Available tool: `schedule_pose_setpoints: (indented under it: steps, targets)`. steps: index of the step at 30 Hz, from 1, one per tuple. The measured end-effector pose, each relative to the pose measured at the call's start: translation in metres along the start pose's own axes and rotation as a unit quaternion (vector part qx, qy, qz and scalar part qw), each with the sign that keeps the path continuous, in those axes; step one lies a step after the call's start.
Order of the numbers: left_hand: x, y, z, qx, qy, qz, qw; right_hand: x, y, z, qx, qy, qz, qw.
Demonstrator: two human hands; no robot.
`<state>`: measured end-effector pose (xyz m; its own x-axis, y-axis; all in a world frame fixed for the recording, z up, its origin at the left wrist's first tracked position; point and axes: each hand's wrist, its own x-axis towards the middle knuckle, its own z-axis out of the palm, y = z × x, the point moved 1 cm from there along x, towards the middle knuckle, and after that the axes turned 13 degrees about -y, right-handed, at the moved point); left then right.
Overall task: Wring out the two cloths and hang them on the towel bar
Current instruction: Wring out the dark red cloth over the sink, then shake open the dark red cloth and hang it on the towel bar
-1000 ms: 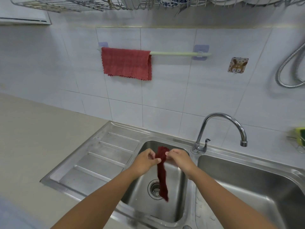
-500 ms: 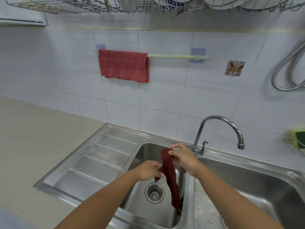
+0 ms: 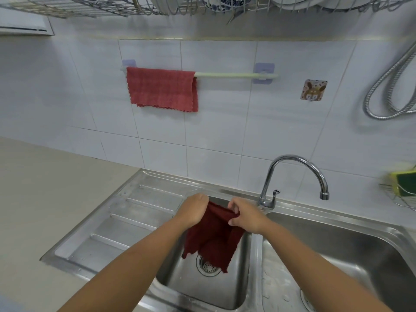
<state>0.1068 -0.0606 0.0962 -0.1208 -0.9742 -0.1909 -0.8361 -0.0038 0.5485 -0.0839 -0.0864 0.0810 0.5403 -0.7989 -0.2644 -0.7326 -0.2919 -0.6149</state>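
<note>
A dark red wet cloth [image 3: 212, 239] hangs spread open over the left sink basin [image 3: 234, 287]. My left hand [image 3: 194, 210] pinches its upper left edge and my right hand [image 3: 244, 215] grips its upper right edge, both above the basin. A lighter red cloth [image 3: 162, 88] is draped over the left half of the pale green towel bar [image 3: 236, 75] on the tiled wall. The bar's right half is bare.
A chrome tap [image 3: 292, 176] rises behind the divider between the basins. The right basin [image 3: 337, 255] and a ribbed drainboard [image 3: 117, 224] flank the left one. A dish rack [image 3: 157, 5] hangs overhead; a sponge holder [image 3: 403, 185] and shower hose [image 3: 391, 86] sit at right.
The dark cloth was a twisted narrow strip held by both hands; now it is opened out wide between my hands, which have moved apart along its top edge.
</note>
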Motion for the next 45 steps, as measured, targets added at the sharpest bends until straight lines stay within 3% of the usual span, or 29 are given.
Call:
schedule_pose_setpoints:
  steps: [2,7,13,16,22,24,28,30,33,36,38,42,45]
  targets:
    - [-0.002,-0.001,-0.005,0.047,0.015,0.010,0.999,0.004,0.001,-0.002,-0.093,0.000,-0.006,0.996]
    - [-0.016,-0.013,-0.012,0.111,0.006,0.010,0.994,0.005,0.005,-0.008,-0.156,-0.004,0.034,0.987]
    - [-0.024,-0.046,-0.025,0.209,-0.079,0.034,0.974,-0.011,0.018,-0.028,-0.091,-0.055,0.082,0.991]
    - [-0.026,-0.055,-0.030,0.220,-0.093,0.028,0.971,-0.016,0.013,-0.035,-0.068,-0.100,0.073,0.990]
    - [-0.026,-0.055,-0.037,0.161,-0.090,0.016,0.983,-0.015,-0.004,-0.046,-0.176,-0.174,0.089,0.965]
    - [-0.026,-0.058,-0.041,0.153,-0.085,0.010,0.984,-0.014,-0.009,-0.050,-0.181,-0.159,0.093,0.966]
    - [-0.030,-0.066,-0.048,0.154,-0.052,-0.001,0.987,-0.003,-0.012,-0.045,-0.184,-0.002,0.072,0.980]
    - [-0.033,-0.072,-0.049,0.149,-0.022,-0.002,0.989,0.002,-0.013,-0.035,-0.145,0.034,0.066,0.987]
    - [-0.035,-0.089,-0.058,0.118,0.018,-0.001,0.993,0.009,-0.015,-0.027,-0.096,-0.038,0.054,0.993]
    - [-0.040,-0.101,-0.069,0.108,-0.018,0.001,0.994,0.005,-0.022,-0.032,-0.037,-0.142,0.060,0.987]
    - [-0.041,-0.108,-0.080,0.108,-0.042,0.006,0.993,0.009,-0.034,-0.038,-0.028,-0.157,0.063,0.985]
    - [-0.041,-0.109,-0.119,0.141,-0.008,-0.001,0.990,0.038,-0.077,-0.053,-0.125,-0.039,0.060,0.990]
    - [-0.043,-0.104,-0.177,0.117,0.122,-0.016,0.985,0.062,-0.133,-0.073,-0.099,0.088,0.028,0.991]
